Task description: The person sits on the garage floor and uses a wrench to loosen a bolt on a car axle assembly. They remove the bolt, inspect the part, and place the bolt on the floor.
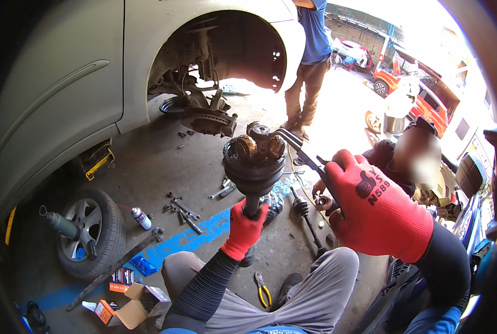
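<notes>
My left hand [244, 231], in a red glove, is wrapped round the shaft of a drive axle just under its black rubber boot. The drive axle [254, 178] stands upright before me, its greasy tripod joint with rollers exposed at the top. In my red-gloved right hand [379, 209] is a pair of bent-nose pliers [308, 158]. The pliers' bent tips reach to the top of the joint; whether they touch its centre cannot be made out. The fingers round the pliers' handles are partly hidden by the back of the glove.
Ahead stands a silver car [115, 61] with a bare brake disc [206, 121]. A wheel [91, 231], spray can [141, 218], wrenches [186, 214], open box [134, 312], yellow-handled pliers [263, 290] and second axle [307, 220] lie around. One person [310, 61] stands; another [385, 161] crouches at right.
</notes>
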{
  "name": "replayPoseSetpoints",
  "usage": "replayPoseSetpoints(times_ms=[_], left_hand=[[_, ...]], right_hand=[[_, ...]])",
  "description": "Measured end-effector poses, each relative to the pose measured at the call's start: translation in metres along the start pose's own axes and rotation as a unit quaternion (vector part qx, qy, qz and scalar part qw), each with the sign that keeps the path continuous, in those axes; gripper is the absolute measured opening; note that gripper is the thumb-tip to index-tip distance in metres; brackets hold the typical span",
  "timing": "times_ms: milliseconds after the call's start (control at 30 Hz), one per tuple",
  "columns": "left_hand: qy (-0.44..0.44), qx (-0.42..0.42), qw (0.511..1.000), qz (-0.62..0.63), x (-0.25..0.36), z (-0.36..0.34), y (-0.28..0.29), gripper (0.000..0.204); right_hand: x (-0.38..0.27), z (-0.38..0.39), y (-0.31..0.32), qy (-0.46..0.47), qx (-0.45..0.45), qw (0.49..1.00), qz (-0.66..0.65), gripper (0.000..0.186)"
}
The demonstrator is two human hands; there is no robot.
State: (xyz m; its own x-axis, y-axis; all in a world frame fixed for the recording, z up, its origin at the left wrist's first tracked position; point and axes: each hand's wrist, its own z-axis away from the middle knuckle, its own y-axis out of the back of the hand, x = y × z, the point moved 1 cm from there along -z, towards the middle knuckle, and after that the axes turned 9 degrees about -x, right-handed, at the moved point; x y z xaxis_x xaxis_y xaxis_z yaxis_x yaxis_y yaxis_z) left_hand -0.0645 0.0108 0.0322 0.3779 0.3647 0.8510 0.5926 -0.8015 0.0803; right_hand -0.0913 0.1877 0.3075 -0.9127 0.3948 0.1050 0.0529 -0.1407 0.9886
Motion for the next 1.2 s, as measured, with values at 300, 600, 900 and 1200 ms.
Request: replayPoseSetpoints(times_ms=[300,600,900,1200], left_hand=[[0.007,-0.003,1.000,-0.007,0.0030,0.0023,-0.0004,0.024],[-0.027,-0.011,1.000,-0.012,0.0005,0.0032,-0.0008,0.018],[-0.017,-0.005,1.000,-0.014,0.0015,0.0047,-0.0013,0.025],[-0.018,0.009,1.000,0.018,0.0073,0.0030,-0.0020,0.029]], right_hand=[[0.0011,0.0000,-0.0046,-0.005,-0.012,1.000,0.000,0.038],[0.0013,0.0027,-0.0051,0.002,-0.020,1.000,0.004,0.041],[-0.0006,0.0040,-0.0032,0.003,-0.025,0.999,0.022,0.043],[-0.0018,0.0040,-0.0035,0.000,-0.024,0.999,0.026,0.044]])
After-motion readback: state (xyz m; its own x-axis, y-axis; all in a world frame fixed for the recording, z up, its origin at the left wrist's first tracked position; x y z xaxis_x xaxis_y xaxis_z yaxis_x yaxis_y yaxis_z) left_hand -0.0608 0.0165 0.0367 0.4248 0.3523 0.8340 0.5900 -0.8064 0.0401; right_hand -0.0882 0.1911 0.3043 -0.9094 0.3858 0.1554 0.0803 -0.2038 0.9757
